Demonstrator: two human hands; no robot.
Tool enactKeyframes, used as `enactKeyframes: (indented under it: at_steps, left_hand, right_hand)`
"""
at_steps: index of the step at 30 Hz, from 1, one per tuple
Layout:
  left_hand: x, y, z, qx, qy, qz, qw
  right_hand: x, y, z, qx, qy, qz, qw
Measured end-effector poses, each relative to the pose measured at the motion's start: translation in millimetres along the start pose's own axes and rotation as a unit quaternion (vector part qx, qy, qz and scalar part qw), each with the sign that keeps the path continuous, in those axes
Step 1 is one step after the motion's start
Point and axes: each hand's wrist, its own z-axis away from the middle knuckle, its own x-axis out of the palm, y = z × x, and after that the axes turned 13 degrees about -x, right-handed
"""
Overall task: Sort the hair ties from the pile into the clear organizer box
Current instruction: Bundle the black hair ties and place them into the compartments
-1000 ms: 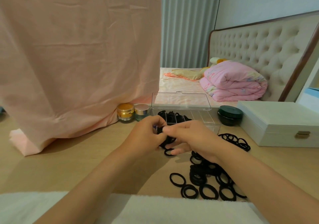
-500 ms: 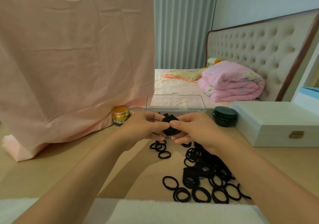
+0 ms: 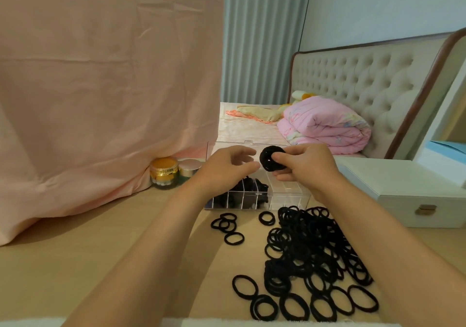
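With the right hand pinching the stacked hair ties above the clear organizer box and the left hand loose and empty, lower the stack squarely into one vacant compartment.

The ties before me are black, matt and faintly fuzzy, like cloth-covered elastic. My box is clear, glossy hard plastic. The table looks like pale, smooth wood with a low sheen. The drape is matt pink cloth, creased. The jar shines gold. The white case is smooth, with a brassy metal clasp.
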Motion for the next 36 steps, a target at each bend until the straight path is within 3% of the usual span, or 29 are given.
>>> enactKeyframes:
  at_steps: [3, 5, 7, 9, 14, 17, 19, 21, 23, 25, 27, 29, 32, 36]
  left_hand:
    - [7, -20, -6, 0.025, 0.027, -0.223, 0.974]
    - [10, -26, -6, 0.024, 0.01, -0.288, 0.957]
    - [11, -28, -7, 0.014, 0.007, -0.297, 0.955]
    - [12, -29, -7, 0.018, 0.016, -0.294, 0.955]
    - [12, -30, -5, 0.014, 0.037, -0.24, 0.97]
    - [15, -27, -4, 0.058, 0.027, -0.293, 0.954]
    - [20, -26, -3, 0.065, 0.013, -0.324, 0.944]
    - [23, -25, -4, 0.06, 0.012, -0.345, 0.937]
    - [25, -22, -5, 0.053, 0.018, -0.358, 0.932]
    - [26, -20, -6, 0.046, 0.015, -0.369, 0.928]
    - [28, -19, -6, 0.036, 0.003, -0.374, 0.927]
    - [28, -18, -6, 0.029, -0.006, -0.369, 0.929]
    - [25, -16, -5, 0.034, -0.005, -0.335, 0.942]
    - [24, -15, -2, 0.048, 0.015, -0.288, 0.956]
  right_hand:
    - [9, 7, -17, 0.004, -0.028, 0.101, 0.994]
    - [19, 14, -26, -0.026, -0.08, 0.258, 0.962]
    - [31, 21, -30, -0.062, -0.124, 0.43, 0.892]
    - [40, 24, -35, -0.069, -0.146, 0.522, 0.838]
    - [49, 28, -45, -0.067, -0.227, 0.629, 0.741]
    - [52, 27, -46, -0.058, -0.299, 0.651, 0.695]
    - [49, 22, -46, -0.048, -0.332, 0.644, 0.688]
    - [41, 20, -49, -0.033, -0.374, 0.603, 0.704]
    - [29, 17, -51, -0.02, -0.386, 0.536, 0.751]
    - [17, 14, -48, -0.04, -0.348, 0.483, 0.802]
    - [7, 14, -39, -0.087, -0.309, 0.463, 0.826]
    - [5, 16, -26, -0.128, -0.312, 0.464, 0.819]
    - [10, 24, -9, -0.178, -0.336, 0.514, 0.769]
    - [16, 28, 0, -0.179, -0.349, 0.539, 0.746]
